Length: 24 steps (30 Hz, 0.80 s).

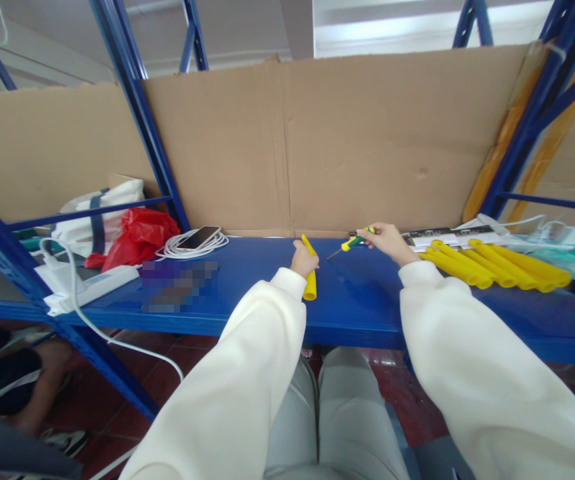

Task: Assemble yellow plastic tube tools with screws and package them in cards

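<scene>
My left hand (303,259) is closed around a yellow tube (310,285), which stands out above and below the fist over the middle of the blue shelf. To its right, my right hand (383,240) grips a screwdriver (351,244) by the end of its yellow and green handle. The thin shaft points left and down, its tip a little apart from the left hand. Beside my right wrist lies a row of several more yellow tubes (492,265). A small dark object sits partly hidden behind the screwdriver handle.
Left on the blue shelf (262,313) are a phone (200,237) on a coiled white cable (172,249), a red plastic bag (140,235) and a white power strip (100,285). Cardboard (367,147) walls the back. Blue posts flank me; another person's leg (42,380) shows lower left.
</scene>
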Motion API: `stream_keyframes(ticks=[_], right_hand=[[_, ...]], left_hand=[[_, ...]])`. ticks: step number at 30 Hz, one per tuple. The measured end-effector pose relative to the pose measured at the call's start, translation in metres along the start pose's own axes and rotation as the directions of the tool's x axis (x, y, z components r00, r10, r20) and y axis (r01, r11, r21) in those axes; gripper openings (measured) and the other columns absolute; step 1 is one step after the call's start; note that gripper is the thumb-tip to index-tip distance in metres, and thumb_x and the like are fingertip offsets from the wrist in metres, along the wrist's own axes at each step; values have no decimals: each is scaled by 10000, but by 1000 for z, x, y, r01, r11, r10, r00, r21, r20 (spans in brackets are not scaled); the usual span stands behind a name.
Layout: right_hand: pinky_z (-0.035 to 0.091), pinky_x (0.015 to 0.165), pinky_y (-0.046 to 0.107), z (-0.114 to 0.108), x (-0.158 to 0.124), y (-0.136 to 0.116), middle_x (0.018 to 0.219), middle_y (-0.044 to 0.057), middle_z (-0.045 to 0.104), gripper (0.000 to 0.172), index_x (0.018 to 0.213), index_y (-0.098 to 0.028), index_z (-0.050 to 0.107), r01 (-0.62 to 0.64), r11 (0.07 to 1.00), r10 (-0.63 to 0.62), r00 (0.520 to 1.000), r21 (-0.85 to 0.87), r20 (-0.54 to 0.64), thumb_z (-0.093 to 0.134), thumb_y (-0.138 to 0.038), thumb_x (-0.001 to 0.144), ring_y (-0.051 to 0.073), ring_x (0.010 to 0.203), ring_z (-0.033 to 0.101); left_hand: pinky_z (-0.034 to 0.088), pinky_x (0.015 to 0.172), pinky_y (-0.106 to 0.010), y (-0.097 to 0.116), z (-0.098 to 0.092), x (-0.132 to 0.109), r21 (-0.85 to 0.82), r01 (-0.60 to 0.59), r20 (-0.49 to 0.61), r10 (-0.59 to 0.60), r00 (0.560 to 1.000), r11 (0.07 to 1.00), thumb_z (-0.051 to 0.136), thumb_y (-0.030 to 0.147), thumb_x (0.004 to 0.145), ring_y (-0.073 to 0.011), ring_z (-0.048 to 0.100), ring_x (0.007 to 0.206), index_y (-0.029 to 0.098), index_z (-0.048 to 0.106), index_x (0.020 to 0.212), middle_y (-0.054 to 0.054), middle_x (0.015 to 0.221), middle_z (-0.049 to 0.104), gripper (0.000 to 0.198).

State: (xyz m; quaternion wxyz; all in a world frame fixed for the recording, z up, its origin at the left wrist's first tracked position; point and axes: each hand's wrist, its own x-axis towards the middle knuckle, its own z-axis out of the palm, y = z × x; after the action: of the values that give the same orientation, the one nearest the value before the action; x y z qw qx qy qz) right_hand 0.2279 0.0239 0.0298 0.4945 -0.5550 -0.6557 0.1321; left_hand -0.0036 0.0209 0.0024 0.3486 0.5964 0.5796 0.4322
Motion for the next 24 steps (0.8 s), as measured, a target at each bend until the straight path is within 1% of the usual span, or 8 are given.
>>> stream_keyframes(ticks=[2, 4, 7, 10, 14, 18, 24], right_hand=[[484, 547, 249, 5, 0, 0, 570, 11, 638, 410, 695, -175, 651, -20, 997, 26, 997, 70, -76, 741, -564, 790, 138, 520, 585], [479, 542, 237, 9, -2, -1, 562, 10, 626, 448, 694, -177, 639, -57, 984, 75, 992, 170, -103, 719, -603, 805, 130, 524, 581], [468, 523, 212, 15, -7, -5, 603, 20, 647, 451, 724, -174, 637, -123, 941, 153, 986, 315, -72, 708, -609, 824, 111, 528, 586], [468, 515, 200, 20, -12, -9, 621, 23, 660, 424, 729, -174, 632, -176, 900, 206, 978, 398, -33, 732, -575, 827, 101, 529, 597], [479, 525, 195, 23, -15, -10, 622, 20, 666, 382, 731, -174, 630, -214, 885, 239, 971, 413, -10, 745, -521, 841, 95, 528, 611], [492, 521, 196, 24, -14, -8, 616, 23, 673, 382, 735, -177, 629, -209, 896, 232, 973, 392, -11, 744, -526, 840, 103, 529, 625], [476, 474, 171, 25, -14, -7, 611, 24, 672, 361, 732, -178, 624, -206, 892, 227, 974, 403, -5, 721, -496, 872, 93, 511, 616]], left_hand=[[560, 574, -230, -1, 0, 1, -8, -3, 2, 3, 1000, 1000, 604, -10, 836, -114, 667, 568, 182, 345, 1182, -49, 955, 650, 473], [561, 581, -228, -3, 1, 3, -17, -4, 4, 4, 1000, 1000, 608, -11, 834, -112, 667, 568, 185, 347, 1185, -36, 939, 644, 479], [560, 581, -228, -5, 2, 5, -31, -13, 3, 13, 1000, 999, 613, -6, 837, -110, 661, 559, 188, 343, 1186, -19, 908, 637, 482], [554, 573, -225, -6, 3, 6, -36, -24, 10, 25, 1000, 999, 611, -3, 842, -104, 645, 538, 193, 332, 1188, -2, 878, 633, 487], [544, 558, -218, -6, 3, 6, -26, -30, 41, 31, 999, 999, 581, -20, 846, -92, 615, 507, 189, 321, 1185, 4, 864, 626, 475], [546, 561, -213, -7, 3, 7, -34, -33, 51, 35, 998, 999, 588, -27, 837, -89, 618, 514, 191, 327, 1171, -6, 886, 630, 476], [536, 540, -201, -8, 4, 8, -52, -38, 62, 41, 997, 998, 582, -19, 856, -69, 590, 483, 190, 325, 1164, -21, 921, 638, 453]])
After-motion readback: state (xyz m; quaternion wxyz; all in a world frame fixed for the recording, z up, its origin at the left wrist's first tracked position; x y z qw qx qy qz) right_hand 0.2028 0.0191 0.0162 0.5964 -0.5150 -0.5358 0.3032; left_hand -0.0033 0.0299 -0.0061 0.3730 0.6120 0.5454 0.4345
